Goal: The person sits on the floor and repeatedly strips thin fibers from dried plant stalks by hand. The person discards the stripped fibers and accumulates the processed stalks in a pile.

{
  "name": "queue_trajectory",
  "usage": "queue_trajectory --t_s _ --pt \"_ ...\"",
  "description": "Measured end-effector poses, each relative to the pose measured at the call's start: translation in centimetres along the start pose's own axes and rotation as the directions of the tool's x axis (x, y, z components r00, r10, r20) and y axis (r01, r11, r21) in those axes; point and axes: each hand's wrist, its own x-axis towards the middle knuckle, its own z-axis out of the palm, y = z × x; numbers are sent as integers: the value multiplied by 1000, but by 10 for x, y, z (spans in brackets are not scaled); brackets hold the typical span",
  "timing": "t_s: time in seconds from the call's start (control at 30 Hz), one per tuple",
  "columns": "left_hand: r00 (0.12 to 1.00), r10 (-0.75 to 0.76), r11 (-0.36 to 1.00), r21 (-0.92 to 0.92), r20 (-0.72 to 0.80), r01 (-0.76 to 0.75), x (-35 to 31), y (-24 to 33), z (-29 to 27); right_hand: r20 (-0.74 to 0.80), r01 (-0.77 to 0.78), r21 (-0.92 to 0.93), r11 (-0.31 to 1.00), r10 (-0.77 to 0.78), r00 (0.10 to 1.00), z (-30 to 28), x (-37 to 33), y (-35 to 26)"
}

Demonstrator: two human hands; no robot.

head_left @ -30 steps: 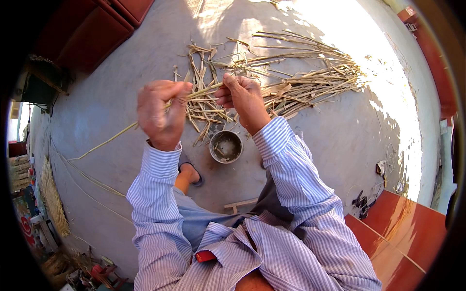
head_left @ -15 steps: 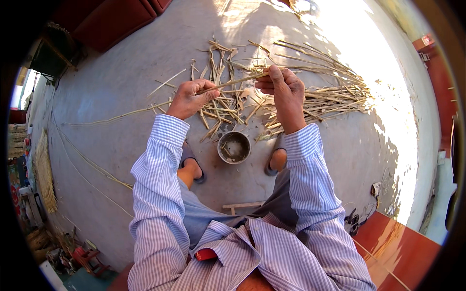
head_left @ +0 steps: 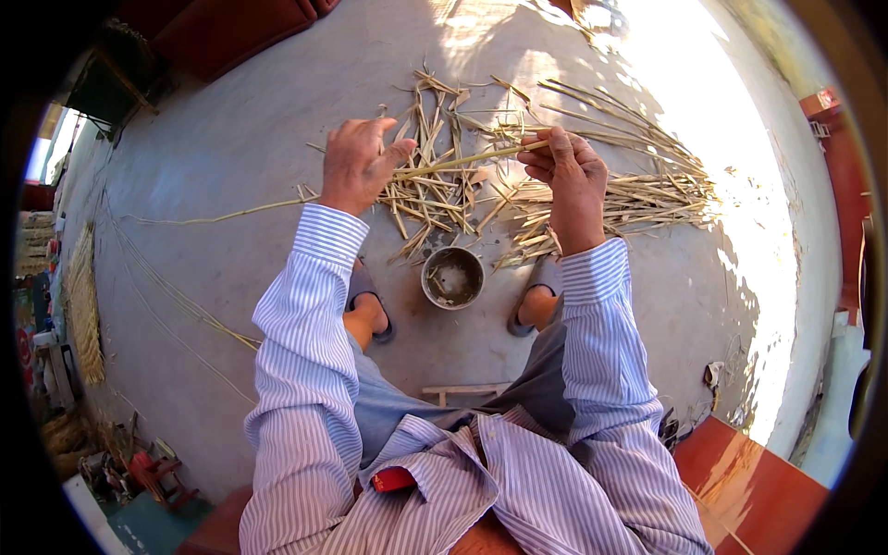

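A long, thin straw-coloured stalk (head_left: 467,161) stretches between my hands, above the floor. Thumb and fingers of my right hand (head_left: 575,185) pinch it near its right end. My left hand (head_left: 356,166) is raised at the stalk's other side, its thumb spread away from the fingers. The stalk passes behind that hand, where contact is hidden, and a long thin length (head_left: 222,218) shows again to its left. Below the hands lie a loose pile of short dry pieces (head_left: 430,194) and a thicker bundle of stalks (head_left: 638,199) on the right.
A round metal bowl (head_left: 452,278) with murky liquid stands between my feet. A small wooden stool edge (head_left: 462,390) is near my legs. More long strands (head_left: 199,324) and a woven straw piece (head_left: 85,310) lie left. Dark red furniture (head_left: 236,37) stands far left.
My right hand has moved slightly right with the stalk. The left hand has lifted and its fingers have opened. A short pale strip beside the left hand no longer shows.
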Motion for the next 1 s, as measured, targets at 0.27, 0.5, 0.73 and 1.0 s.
queue_trajectory --t_s 0.27,0.5,0.73,1.0 --pt "970 188 974 -156 156 -164 -6 47 -4 0 -26 -30 999 26 1000 -5 -7 -1" --pt "943 192 976 -151 271 -156 -17 20 -48 105 -60 -23 998 62 993 -3 -14 -1" --pt "829 156 987 -123 537 -106 -72 -3 -117 179 -151 -45 987 157 971 -9 -11 7" --pt "653 -226 972 217 723 95 -237 -60 -213 337 -103 -234 967 180 924 0 -20 19"
